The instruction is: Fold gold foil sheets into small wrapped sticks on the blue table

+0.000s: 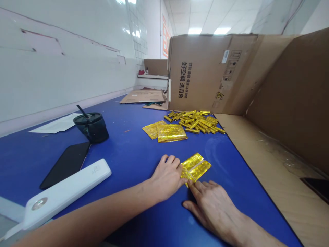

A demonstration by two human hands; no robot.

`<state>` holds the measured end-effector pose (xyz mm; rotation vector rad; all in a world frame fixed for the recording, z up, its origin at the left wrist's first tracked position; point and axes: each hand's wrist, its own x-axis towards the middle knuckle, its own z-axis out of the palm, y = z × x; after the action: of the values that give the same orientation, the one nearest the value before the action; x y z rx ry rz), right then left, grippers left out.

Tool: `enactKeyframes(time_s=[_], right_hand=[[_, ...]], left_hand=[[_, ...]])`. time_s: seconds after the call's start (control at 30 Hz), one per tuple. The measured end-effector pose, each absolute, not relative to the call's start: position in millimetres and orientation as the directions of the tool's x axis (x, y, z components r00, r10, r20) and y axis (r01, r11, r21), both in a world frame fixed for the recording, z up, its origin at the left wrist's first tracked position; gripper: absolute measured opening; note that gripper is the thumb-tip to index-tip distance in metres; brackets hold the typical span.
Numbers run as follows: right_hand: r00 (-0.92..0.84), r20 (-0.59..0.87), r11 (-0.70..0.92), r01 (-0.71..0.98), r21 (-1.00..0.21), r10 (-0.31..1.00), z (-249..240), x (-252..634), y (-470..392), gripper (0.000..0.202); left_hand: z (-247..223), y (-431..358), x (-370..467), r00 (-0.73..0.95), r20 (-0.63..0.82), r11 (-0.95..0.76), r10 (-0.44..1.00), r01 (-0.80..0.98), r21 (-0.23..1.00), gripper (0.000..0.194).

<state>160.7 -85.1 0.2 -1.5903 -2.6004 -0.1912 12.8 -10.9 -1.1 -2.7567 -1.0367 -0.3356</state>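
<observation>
A small gold foil sheet lies on the blue table, with a pale strip across it and its near-left part folded. My left hand is at the sheet's left edge, its fingers bent and closed on that side, thumb on the near part. My right hand touches the near corner with the index finger; its thumb is spread away and it grips nothing. Beyond my hands lie flat gold foil sheets, overlapping. Behind them, to the right, is a heap of several gold foil rolls.
On the left are a dark lidded cup, a black phone, a long white device and white paper. A large cardboard box stands behind the rolls. Flat cardboard lies at the back; more borders the table's right edge.
</observation>
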Motion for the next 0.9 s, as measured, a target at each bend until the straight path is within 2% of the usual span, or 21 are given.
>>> enactKeyframes(time_s=[0.13, 0.23, 0.43, 0.6, 0.73, 0.9], right_hand=[[-0.454, 0.204, 0.451, 0.89, 0.063, 0.867, 4, 158, -89, 0.024], [-0.516, 0.243, 0.525, 0.85, 0.032, 0.821, 7, 157, -91, 0.031], [-0.564, 0.086, 0.566, 0.824, -0.005, 0.822, 7, 157, -92, 0.046], [-0.582, -0.007, 0.581, 0.813, -0.028, 0.813, 13, 155, -93, 0.057], [-0.606, -0.016, 0.604, 0.795, -0.056, 0.796, 16, 156, -93, 0.06], [-0.611, -0.009, 0.609, 0.79, -0.078, 0.792, 15, 155, -95, 0.065]], left_hand=[[-1, -12, 15, 0.751, 0.247, -0.755, 0.613, 0.648, -0.096, 0.029], [0, -11, 16, 0.761, 0.22, -0.758, 0.611, 0.642, -0.116, 0.024], [-3, -14, 14, 0.782, 0.227, -0.776, 0.581, 0.616, -0.135, 0.022], [-9, -18, 12, 0.766, 0.258, -0.766, 0.589, 0.631, -0.127, 0.034], [-13, -11, 10, 0.763, 0.241, -0.762, 0.6, 0.637, -0.118, 0.04], [-15, 3, 8, 0.779, 0.139, -0.782, 0.612, 0.622, -0.042, 0.045]])
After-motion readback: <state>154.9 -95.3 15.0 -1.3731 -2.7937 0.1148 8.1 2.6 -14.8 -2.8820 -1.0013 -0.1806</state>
